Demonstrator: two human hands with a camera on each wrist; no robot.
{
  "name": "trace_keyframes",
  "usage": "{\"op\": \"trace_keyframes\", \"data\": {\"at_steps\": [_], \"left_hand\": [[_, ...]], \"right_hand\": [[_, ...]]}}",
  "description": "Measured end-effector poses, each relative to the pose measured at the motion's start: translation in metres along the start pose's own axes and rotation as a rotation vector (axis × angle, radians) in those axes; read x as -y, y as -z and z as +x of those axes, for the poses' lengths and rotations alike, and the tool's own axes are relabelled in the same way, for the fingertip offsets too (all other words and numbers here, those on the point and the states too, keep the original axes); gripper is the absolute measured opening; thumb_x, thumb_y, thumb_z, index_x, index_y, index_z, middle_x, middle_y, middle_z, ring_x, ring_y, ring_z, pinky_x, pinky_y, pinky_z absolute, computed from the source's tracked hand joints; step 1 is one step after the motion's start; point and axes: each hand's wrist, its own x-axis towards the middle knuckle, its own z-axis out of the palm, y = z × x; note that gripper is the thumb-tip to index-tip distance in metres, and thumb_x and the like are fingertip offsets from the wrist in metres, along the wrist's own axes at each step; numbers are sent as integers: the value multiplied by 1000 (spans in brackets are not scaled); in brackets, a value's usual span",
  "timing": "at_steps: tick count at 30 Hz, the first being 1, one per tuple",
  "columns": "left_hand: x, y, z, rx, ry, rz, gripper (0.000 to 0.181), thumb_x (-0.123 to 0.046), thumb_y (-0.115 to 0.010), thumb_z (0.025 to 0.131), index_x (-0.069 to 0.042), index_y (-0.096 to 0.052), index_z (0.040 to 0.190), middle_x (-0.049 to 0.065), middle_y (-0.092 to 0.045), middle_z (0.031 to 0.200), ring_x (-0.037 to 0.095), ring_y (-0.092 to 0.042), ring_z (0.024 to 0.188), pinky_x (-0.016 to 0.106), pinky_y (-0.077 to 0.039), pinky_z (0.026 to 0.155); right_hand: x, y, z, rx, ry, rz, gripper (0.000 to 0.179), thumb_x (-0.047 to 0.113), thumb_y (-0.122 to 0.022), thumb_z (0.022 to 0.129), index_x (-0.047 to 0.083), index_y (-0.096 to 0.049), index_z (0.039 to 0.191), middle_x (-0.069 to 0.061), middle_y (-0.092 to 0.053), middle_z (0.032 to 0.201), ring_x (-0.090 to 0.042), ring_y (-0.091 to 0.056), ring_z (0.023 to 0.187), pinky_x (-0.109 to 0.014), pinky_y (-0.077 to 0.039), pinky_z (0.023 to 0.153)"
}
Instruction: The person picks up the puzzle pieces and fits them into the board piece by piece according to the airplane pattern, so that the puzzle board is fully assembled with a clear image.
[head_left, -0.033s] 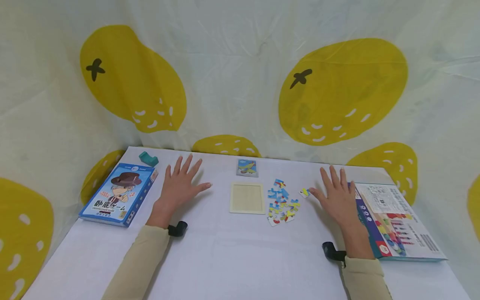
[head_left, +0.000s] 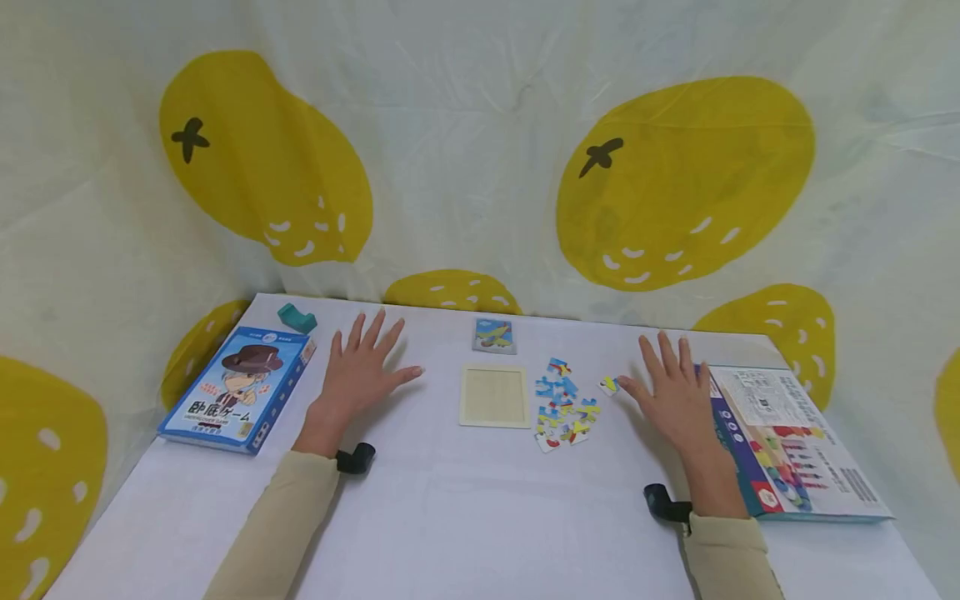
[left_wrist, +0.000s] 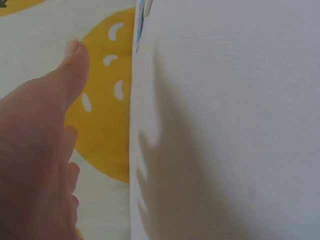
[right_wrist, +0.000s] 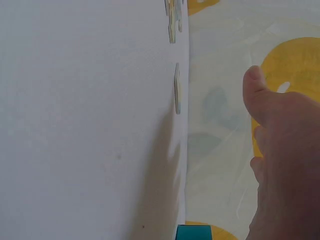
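Observation:
My left hand [head_left: 356,377] hovers with fingers spread, palm down, between the blue game box and a square wooden puzzle tray [head_left: 461,396]. It holds nothing; in the left wrist view the hand [left_wrist: 37,135] casts a shadow on the white cloth. Fingers spread too, my right hand [head_left: 675,407] is held above the table at the right and grips nothing. Its thumb appears close to a loose jigsaw piece [head_left: 609,385], but the right wrist view shows the piece [right_wrist: 177,90] apart from the hand [right_wrist: 290,135]. Several jigsaw pieces [head_left: 562,390] lie heaped right of the tray.
Behind the tray lies a small picture card [head_left: 494,336] with a plane-like drawing. At the left are a blue game box [head_left: 240,387] and a teal curved block [head_left: 297,318]. A large flat box [head_left: 802,450] lies at the right, beside my right hand. A lemon-patterned curtain [head_left: 465,167] hangs behind the table.

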Motion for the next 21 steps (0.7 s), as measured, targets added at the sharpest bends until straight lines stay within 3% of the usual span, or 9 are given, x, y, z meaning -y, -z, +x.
{"op": "trace_keyframes", "data": {"at_steps": [12, 21], "left_hand": [[2, -4, -1, 13, 2, 21, 94, -80, -45, 86, -31, -16, 160, 5, -4, 170, 37, 4, 156, 68, -2, 120], [-2, -4, 0, 42, -18, -15, 95, -81, -45, 85, -32, -15, 160, 4, -4, 170, 37, 3, 156, 68, -1, 120]], "right_hand": [[0, 2, -2, 18, -31, -5, 84, 65, -40, 97, 21, -9, 161, -16, -4, 168, -40, 12, 154, -72, 2, 117], [5, 4, 3, 26, 22, 70, 84, 59, -51, 96, 22, -13, 161, -14, -7, 168, -41, 6, 155, -71, 3, 118]]}}
